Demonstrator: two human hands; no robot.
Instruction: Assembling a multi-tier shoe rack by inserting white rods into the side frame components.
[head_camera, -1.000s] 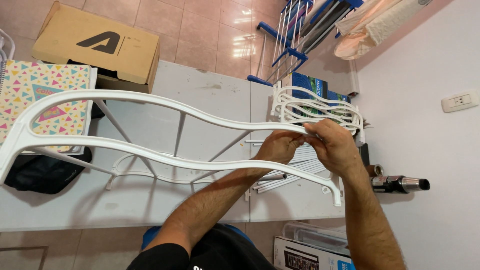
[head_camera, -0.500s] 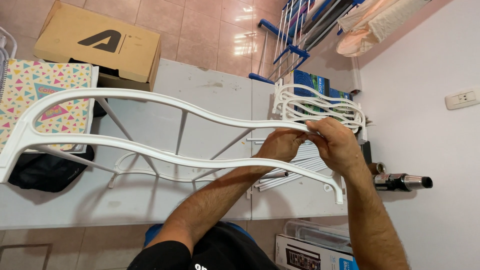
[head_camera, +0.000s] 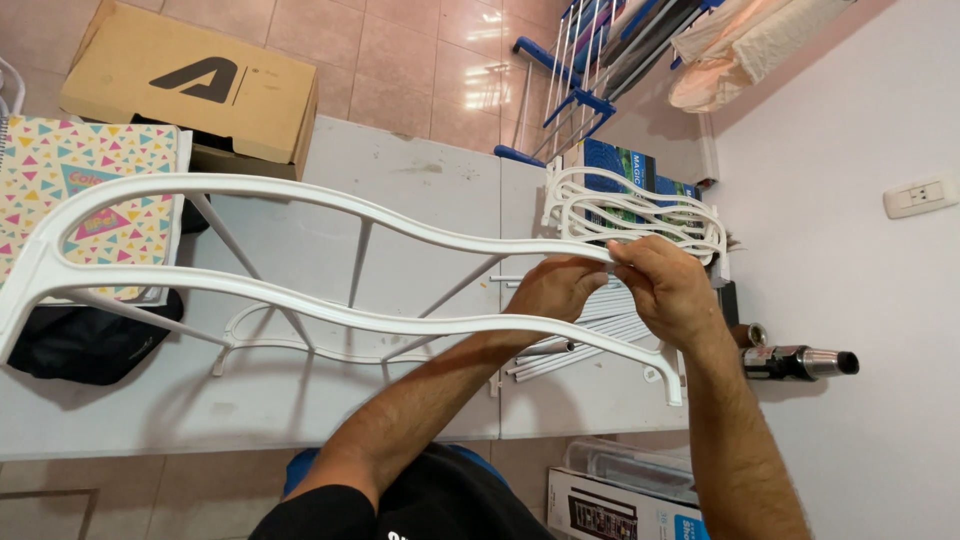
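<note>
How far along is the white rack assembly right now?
Done: one wavy white frame already carries several rods. In hand: the left hand and right hand grip the upper frame at its right end. Left: loose tubes and stacked wavy frames lie unused on the table.

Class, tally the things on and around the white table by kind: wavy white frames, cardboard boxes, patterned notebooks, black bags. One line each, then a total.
Wavy white frames: 2, the large frame gripped by the left hand and right hand, and the stacked frame pieces, counted as one
Cardboard box: 1
Patterned notebook: 1
Black bag: 1
Total: 5
</note>
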